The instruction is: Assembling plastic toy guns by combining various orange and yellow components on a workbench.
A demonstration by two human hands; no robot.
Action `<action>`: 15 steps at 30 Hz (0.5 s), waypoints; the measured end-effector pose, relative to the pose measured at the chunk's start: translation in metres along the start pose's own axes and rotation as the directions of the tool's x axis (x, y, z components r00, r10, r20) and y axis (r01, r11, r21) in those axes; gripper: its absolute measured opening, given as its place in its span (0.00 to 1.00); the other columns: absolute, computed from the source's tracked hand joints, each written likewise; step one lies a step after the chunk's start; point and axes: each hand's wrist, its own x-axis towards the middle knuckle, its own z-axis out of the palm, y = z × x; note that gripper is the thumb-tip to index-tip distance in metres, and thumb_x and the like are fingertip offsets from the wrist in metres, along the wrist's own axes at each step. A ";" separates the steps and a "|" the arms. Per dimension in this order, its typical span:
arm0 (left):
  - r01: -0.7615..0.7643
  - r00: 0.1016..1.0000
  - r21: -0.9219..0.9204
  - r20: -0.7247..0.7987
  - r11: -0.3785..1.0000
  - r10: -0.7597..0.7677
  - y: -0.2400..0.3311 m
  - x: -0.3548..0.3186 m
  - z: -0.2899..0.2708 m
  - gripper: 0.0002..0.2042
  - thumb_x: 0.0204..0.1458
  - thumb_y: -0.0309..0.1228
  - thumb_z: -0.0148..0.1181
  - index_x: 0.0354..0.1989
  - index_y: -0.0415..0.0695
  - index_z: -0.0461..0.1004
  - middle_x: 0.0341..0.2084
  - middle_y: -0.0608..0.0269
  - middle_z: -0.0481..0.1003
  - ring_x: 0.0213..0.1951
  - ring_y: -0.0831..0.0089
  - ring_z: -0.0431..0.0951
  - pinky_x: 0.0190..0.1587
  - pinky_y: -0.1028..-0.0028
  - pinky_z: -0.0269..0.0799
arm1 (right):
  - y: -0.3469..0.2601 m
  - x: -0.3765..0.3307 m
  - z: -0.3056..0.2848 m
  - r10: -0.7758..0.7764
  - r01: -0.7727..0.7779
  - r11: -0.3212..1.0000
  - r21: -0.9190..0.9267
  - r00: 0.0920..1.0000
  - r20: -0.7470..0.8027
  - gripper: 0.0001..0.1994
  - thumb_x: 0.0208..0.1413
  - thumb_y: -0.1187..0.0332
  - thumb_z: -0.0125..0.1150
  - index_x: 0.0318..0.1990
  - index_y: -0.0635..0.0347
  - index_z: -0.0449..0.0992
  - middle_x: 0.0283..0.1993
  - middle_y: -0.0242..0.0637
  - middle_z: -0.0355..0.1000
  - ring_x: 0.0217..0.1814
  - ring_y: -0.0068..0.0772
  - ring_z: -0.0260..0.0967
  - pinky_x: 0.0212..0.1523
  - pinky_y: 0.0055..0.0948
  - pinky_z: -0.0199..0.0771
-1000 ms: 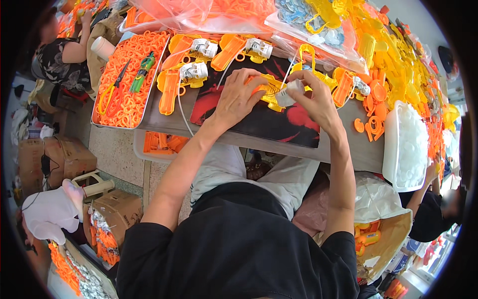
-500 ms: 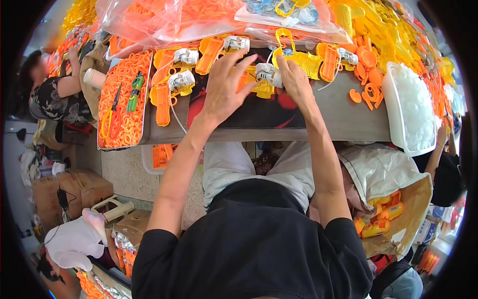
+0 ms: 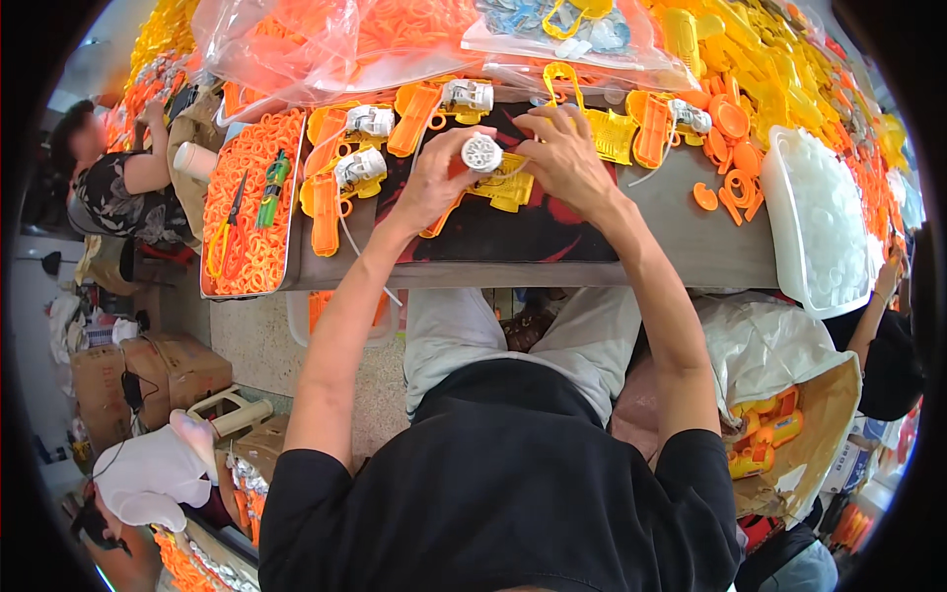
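Note:
My left hand (image 3: 439, 180) grips a white cylindrical part (image 3: 481, 153), its round, holed end turned up. Close on its right, my right hand (image 3: 572, 163) has bent fingers pinched at a thin pale tube (image 3: 517, 172) running off the white part. Under both hands, on a black and red mat (image 3: 552, 232), lies a yellow toy shell half (image 3: 510, 193) with an orange handle (image 3: 441, 219) partly covered by my left hand. Another yellow shell half (image 3: 612, 136) rests just beyond my right hand.
Several yellow-orange assemblies with white cylinders (image 3: 360, 170) lie along the table. At left, a tray of orange rings (image 3: 249, 247) holds scissors (image 3: 227, 232) and green-handled cutters (image 3: 271, 192). A white tub (image 3: 819, 227) of translucent parts stands right. Bags of orange parts (image 3: 404, 30) line the back.
My left hand has taken hold of the white cylinder, lifting it from the shell and tipping its holed end up. My right hand has shifted from the yellow shell half toward the tube.

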 end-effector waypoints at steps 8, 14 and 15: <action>-0.124 0.987 0.271 -0.061 0.954 0.146 -0.015 -0.006 0.009 0.22 0.57 0.27 0.65 0.60 0.42 0.71 0.54 0.57 0.77 0.55 0.57 0.76 0.59 0.62 0.69 | -0.104 -0.035 -0.030 -0.062 0.129 0.937 -0.324 0.976 0.208 0.13 0.45 0.68 0.64 0.42 0.52 0.80 0.34 0.31 0.69 0.43 0.35 0.70 0.59 0.46 0.63; -0.069 0.994 0.305 -0.055 0.950 0.090 -0.007 -0.004 0.009 0.25 0.55 0.28 0.66 0.62 0.43 0.69 0.57 0.60 0.75 0.58 0.57 0.72 0.64 0.61 0.63 | -0.113 -0.046 -0.054 0.394 -0.462 0.775 0.431 0.887 0.243 0.05 0.60 0.68 0.61 0.37 0.57 0.82 0.43 0.38 0.72 0.46 0.41 0.68 0.55 0.46 0.66; -0.120 0.985 0.336 -0.076 0.934 0.154 -0.008 -0.005 0.011 0.26 0.55 0.27 0.66 0.63 0.43 0.68 0.56 0.58 0.75 0.58 0.56 0.72 0.64 0.61 0.63 | -0.106 -0.038 -0.039 0.518 -0.473 0.804 0.361 0.854 -0.035 0.06 0.59 0.67 0.62 0.37 0.57 0.83 0.49 0.43 0.72 0.52 0.46 0.67 0.58 0.47 0.64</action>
